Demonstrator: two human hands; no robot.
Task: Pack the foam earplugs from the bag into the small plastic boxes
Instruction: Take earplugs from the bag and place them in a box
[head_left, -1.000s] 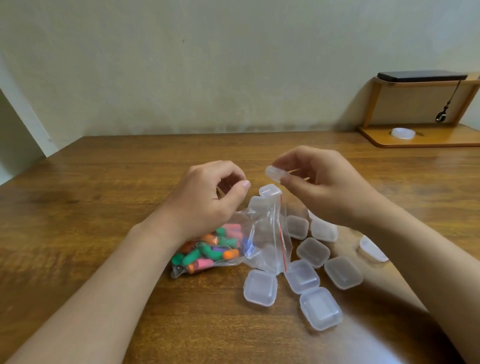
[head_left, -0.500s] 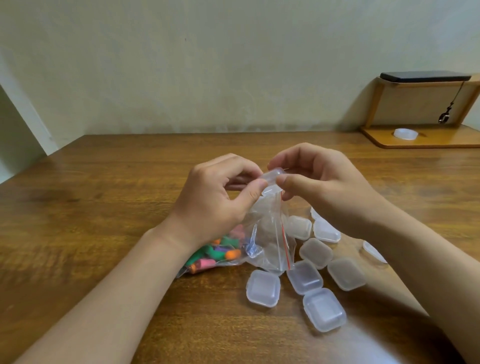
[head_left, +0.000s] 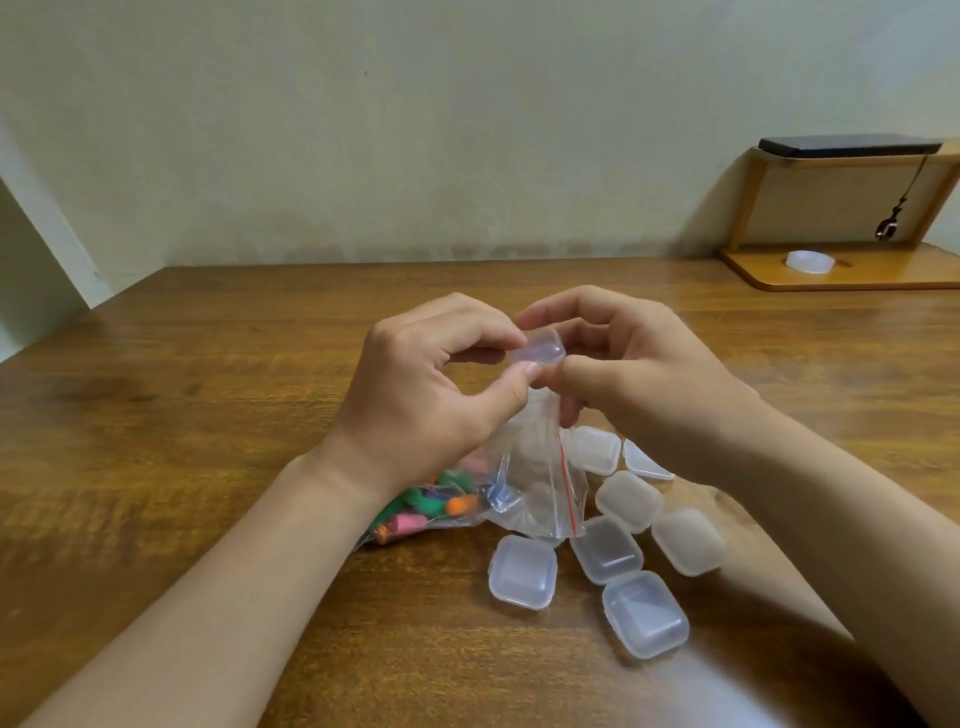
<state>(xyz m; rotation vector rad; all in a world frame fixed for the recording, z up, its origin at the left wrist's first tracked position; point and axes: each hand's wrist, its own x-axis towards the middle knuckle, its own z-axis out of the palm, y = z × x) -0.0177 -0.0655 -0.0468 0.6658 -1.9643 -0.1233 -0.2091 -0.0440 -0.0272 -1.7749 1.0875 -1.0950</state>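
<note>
A small clear plastic box (head_left: 540, 347) is held above the table between both hands. My left hand (head_left: 421, 389) pinches its left side with thumb and forefinger. My right hand (head_left: 623, 374) grips its right side with curled fingers. Below them lies a clear zip bag (head_left: 535, 483) with a red seal line, its open end standing up. Coloured foam earplugs (head_left: 426, 506) in green, pink and orange fill the bag's left end, partly hidden by my left wrist. Several shut small plastic boxes (head_left: 644, 613) lie on the wooden table (head_left: 208, 415) to the right of the bag.
A low wooden shelf (head_left: 841, 270) stands at the table's far right with a black flat device (head_left: 852, 145) on top and a white round lid (head_left: 809, 260) on its base. The wall runs along the table's far edge.
My left hand moved right and up from beside the bag and took hold of the box that my right hand held alone. Both hands now meet on it.
</note>
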